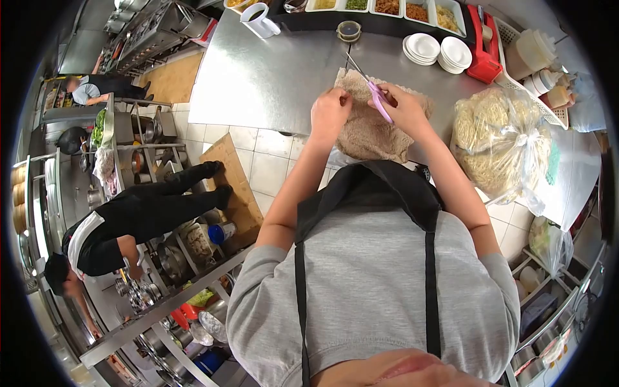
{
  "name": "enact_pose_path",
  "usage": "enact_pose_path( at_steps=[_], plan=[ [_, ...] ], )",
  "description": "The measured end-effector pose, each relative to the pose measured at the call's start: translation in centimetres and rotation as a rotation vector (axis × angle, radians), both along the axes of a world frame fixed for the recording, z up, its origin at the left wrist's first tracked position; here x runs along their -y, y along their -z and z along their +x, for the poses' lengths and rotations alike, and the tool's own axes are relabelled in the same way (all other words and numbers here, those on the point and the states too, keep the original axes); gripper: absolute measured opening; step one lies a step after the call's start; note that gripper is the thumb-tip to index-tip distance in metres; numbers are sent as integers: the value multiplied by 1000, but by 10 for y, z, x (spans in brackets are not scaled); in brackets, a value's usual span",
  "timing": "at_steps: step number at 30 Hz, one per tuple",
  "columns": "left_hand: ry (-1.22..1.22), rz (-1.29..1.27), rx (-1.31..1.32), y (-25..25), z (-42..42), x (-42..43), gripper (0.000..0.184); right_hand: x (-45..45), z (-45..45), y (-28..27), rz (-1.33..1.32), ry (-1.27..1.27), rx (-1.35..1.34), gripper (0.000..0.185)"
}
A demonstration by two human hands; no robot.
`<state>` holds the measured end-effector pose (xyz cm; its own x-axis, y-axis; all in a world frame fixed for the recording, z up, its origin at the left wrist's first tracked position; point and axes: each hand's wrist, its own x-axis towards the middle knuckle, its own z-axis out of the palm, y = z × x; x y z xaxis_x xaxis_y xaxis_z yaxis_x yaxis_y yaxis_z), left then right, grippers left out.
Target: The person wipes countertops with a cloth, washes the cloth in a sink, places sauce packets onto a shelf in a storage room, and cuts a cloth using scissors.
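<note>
My right hand (402,111) grips a pair of scissors (377,97) by their pink handles, the metal blades pointing up and to the left, away from me. Beside it, my left hand (330,111) is closed, its fingers curled in over the edge of a beige towel (366,134). Whatever those fingers hold, if anything, is hidden. The towel lies crumpled on the steel table (271,84) and hangs over its near edge. A small cup of dark liquid (349,30) stands just beyond the scissor tips.
Small white dishes (423,48) are stacked at the back right, near a red holder (483,48). Food trays (387,6) line the far edge; a white jug (260,22) stands left. Bagged noodles (496,138) sit right. Two people, one nearer (122,219), work at left.
</note>
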<state>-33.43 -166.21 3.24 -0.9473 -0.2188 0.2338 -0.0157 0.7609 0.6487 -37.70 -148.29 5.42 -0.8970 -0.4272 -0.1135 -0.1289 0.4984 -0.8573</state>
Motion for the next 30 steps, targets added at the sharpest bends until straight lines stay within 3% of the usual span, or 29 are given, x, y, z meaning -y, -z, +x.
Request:
enact_pose_path(
  at_steps=[6, 12, 15, 17, 21, 24, 26, 30],
  plan=[
    [-62, -198, -68, 8, -5, -11, 9, 8, 0, 15, -120, 67, -3, 37],
    [-28, -277, -57, 9, 1, -2, 10, 6, -2, 32, -154, 21, 2, 42],
    [-20, -178, -3, 13, 3, 5, 10, 5, 0, 26, -97, -2, -65, 39],
    [-23, 98, 17, 18, 3, 12, 8, 5, -1, 33, -177, -4, -14, 38],
    [-26, 133, 17, 17, 6, 18, 13, 5, -2, 39, -297, 17, 48, 34],
    [88, 157, -23, 12, 4, 22, 9, 5, 3, 18, -150, 6, 70, 34],
    [320, -100, -71, 6, 1, 26, 7, 5, 4, 16, -149, 4, 68, 34],
    [445, -191, -17, 5, -10, 32, 8, 3, 3, 16, -146, 3, 76, 32]
  ],
)
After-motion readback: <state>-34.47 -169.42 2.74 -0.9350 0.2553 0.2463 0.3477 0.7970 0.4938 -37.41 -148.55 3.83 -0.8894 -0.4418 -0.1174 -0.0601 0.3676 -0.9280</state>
